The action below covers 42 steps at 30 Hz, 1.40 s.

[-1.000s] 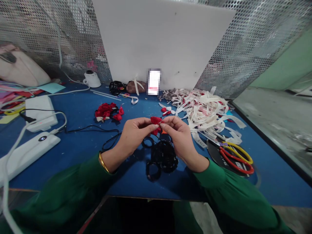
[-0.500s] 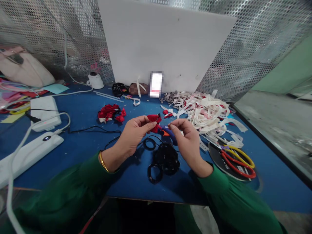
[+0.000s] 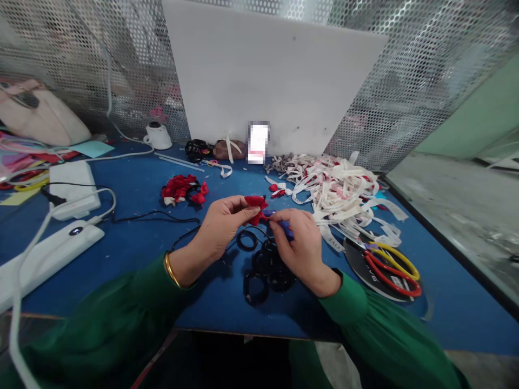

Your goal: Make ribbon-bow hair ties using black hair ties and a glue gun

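Observation:
My left hand point(image 3: 222, 228) pinches a red fabric bow point(image 3: 255, 203) between thumb and fingers, above the table. At its right side, my right hand point(image 3: 299, 244) is closed, thumb and forefinger pinching a thin red end of the bow. Partly hidden behind my right hand lies a blue tool point(image 3: 288, 231), which looks like a glue gun. Below the hands rests a pile of black hair ties point(image 3: 256, 287), with one separate black hair tie point(image 3: 247, 240) just above it.
Red bows point(image 3: 178, 188) lie in a heap at left. A tangle of white ribbons point(image 3: 340, 186) covers the back right, by a small red-and-white bow point(image 3: 279, 189). Red-and-yellow scissors point(image 3: 393, 267) rest at right. A white power bank point(image 3: 52, 259), cables and a phone point(image 3: 258, 143) are around.
My right hand has moved left and slightly down, up to the bow, and its fingers now meet the bow's right end. My left hand keeps its hold.

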### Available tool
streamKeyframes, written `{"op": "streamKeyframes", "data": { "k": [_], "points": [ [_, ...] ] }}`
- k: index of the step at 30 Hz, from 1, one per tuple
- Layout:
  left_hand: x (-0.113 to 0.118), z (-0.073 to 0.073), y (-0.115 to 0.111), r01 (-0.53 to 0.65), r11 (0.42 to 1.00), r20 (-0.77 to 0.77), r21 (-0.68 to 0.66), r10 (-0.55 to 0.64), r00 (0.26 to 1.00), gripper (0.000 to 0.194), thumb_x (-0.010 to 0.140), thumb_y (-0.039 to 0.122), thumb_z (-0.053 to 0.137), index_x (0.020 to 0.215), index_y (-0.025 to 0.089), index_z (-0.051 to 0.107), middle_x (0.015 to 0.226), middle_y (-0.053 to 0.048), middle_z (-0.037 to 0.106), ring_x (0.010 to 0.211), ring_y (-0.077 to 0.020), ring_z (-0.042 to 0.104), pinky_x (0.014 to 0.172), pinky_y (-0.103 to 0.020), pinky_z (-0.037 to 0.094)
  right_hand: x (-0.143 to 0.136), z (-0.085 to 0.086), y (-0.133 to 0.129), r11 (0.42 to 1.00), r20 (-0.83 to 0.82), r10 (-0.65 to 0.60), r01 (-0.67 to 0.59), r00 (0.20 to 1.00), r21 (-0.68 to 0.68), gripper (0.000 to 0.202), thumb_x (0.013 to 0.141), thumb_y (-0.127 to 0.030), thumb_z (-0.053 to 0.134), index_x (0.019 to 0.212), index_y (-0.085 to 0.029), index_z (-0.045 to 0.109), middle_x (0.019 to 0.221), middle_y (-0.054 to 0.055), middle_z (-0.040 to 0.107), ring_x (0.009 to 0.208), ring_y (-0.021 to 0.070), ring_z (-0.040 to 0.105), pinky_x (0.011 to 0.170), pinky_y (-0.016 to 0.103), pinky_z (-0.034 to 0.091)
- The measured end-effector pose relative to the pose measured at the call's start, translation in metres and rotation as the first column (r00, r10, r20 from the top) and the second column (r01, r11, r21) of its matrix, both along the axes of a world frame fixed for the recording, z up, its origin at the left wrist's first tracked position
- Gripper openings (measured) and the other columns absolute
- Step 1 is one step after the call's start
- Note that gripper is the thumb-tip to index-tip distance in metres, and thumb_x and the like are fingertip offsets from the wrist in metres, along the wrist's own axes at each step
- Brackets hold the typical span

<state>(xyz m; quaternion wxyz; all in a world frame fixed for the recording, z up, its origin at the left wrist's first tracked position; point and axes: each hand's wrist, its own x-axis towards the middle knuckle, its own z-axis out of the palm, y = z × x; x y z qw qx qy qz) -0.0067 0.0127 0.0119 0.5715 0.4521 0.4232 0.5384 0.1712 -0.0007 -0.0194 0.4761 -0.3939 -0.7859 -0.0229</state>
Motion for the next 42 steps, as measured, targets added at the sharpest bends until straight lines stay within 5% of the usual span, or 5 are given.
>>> {"op": "streamKeyframes", "data": {
  "k": [18,25,33,42],
  "points": [
    [0.0003,0.0055,-0.0035,0.028,0.999,-0.006,-0.046,-0.028,1.0,0.025,0.068,0.032,0.088,0.085,0.017,0.079,0.075,-0.002,0.074,0.067,-0.0111,0.062,0.064,-0.022,0.048,-0.0009,-0.002,0.0001,0.999,0.02,0.028,-0.028,0.999,-0.023,0.009,0.095,-0.015,0.056,0.096,-0.024,0.058,0.089,0.004,0.074,0.084,0.0213,0.069,0.081,0.039,0.047],
    [-0.001,0.0054,-0.0026,0.079,0.988,0.023,-0.134,-0.077,0.997,0.028,0.074,0.037,0.085,0.089,0.016,0.076,0.085,-0.005,0.076,0.053,-0.0042,0.049,0.05,-0.017,0.038,-0.0006,-0.0002,-0.0001,0.999,0.045,0.038,-0.037,0.998,-0.025,0.008,0.095,-0.016,0.055,0.097,-0.023,0.057,0.089,0.004,0.073,0.083,0.021,0.068,0.08,0.038,0.046],
    [-0.0018,0.0052,-0.0017,0.107,0.983,0.08,-0.152,-0.095,0.992,0.033,0.081,0.048,0.077,0.086,0.016,0.076,0.085,-0.007,0.076,0.055,-0.0064,0.052,0.049,-0.018,0.037,-0.0006,-0.0017,-0.0009,0.999,0.073,0.043,-0.041,0.996,-0.025,0.008,0.096,-0.016,0.055,0.097,-0.024,0.056,0.089,0.004,0.073,0.083,0.0211,0.068,0.08,0.039,0.046],
    [-0.0006,0.0037,-0.0013,0.056,0.982,0.047,-0.181,-0.048,0.998,0.026,0.068,0.032,0.089,0.087,0.018,0.079,0.08,-0.003,0.076,0.065,-0.0082,0.062,0.056,-0.017,0.041,-0.0005,-0.0031,0.0004,0.998,0.089,0.045,-0.042,0.995,-0.045,0.008,0.096,-0.017,0.054,0.096,-0.024,0.057,0.088,0.003,0.073,0.082,0.021,0.067,0.081,0.039,0.045]
  ]
}}
